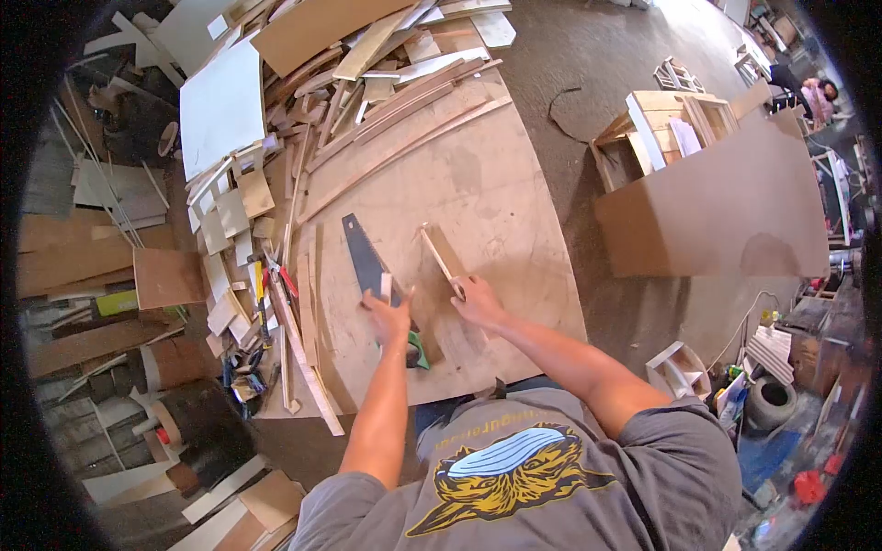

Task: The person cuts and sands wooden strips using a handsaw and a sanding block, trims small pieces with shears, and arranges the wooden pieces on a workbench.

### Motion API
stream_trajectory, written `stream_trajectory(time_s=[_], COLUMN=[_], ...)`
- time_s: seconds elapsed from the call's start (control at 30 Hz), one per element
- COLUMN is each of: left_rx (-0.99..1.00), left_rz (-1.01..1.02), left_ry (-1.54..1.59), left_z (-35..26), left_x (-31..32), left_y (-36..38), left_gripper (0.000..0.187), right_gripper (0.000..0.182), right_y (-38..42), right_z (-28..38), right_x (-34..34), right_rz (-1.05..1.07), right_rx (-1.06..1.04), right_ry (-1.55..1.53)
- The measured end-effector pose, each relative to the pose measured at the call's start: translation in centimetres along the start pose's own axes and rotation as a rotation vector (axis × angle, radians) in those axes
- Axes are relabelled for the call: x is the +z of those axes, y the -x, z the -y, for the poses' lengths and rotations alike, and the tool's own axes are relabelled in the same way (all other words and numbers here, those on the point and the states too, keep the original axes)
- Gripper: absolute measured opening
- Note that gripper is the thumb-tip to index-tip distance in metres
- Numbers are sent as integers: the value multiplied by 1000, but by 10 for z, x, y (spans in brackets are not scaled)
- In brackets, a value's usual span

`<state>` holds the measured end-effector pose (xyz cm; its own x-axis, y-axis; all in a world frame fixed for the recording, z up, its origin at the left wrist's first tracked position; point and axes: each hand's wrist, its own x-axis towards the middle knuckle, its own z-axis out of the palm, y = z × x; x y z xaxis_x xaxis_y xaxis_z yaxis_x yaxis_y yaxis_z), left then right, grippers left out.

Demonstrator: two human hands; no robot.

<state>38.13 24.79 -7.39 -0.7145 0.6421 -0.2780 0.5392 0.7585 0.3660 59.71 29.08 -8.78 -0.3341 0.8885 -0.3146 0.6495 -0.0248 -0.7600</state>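
My left hand [390,318] is closed around a small pale wood block [386,286], which sticks up between thumb and fingers. Beneath that hand lies a hand saw with a dark blade [361,253] and a green handle [419,353], partly hidden by my wrist. To the right, my right hand [478,301] grips the near end of a narrow wooden strip [436,250]. The strip stands on its edge on the plywood tabletop [514,248] and slants away from me.
Scrap wood [367,92] is heaped at the table's far end, beside a white panel [222,108]. Red-handled pliers [288,280] and other tools lie along the left edge. Right of the table stand a brown board [717,207] and wooden frames [680,119]. A person [808,96] is far right.
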Motion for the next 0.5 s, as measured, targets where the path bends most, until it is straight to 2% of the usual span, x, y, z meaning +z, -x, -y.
stream_trajectory(time_s=[0.1, 0.2, 0.33, 0.4, 0.5], left_rx=[-95, -40, 58, 2, -100], left_rz=[13, 54, 76, 111, 173], left_ry=[-117, -159, -147, -143, -144], left_z=[-4, 22, 31, 28, 14], left_x=[-28, -24, -23, -22, -39], left_y=[13, 13, 17, 12, 8], left_gripper=[113, 115, 121, 125, 127], right_gripper=[37, 35, 39, 40, 44], right_y=[-12, -35, -95, -122, -172], right_z=[6, 30, 27, 41, 56], right_x=[-11, -37, -44, -56, -68], right_rz=[98, 208, 41, -56, -65], right_rx=[29, 43, -94, -133, -180], right_ry=[31, 122, 306, 387, 460])
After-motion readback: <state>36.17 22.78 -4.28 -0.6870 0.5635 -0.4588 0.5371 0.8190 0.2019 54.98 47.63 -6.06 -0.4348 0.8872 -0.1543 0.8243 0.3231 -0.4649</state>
